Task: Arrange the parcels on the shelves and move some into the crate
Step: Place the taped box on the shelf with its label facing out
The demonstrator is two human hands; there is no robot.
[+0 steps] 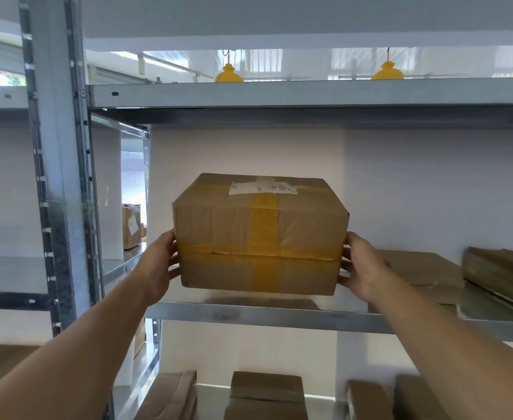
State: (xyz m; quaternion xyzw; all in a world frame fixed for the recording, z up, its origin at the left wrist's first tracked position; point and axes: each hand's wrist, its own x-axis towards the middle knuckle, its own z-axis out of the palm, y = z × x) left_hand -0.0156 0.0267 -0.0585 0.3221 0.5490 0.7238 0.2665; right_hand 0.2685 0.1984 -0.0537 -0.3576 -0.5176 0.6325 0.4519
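Grey metal shelf: left hand, right hand clamp the taped brown cardboard parcel by its ends; best lowered level, then slid back squarely.

A parcel storeroom: galvanised steel shelving stocked with taped cardboard parcels.
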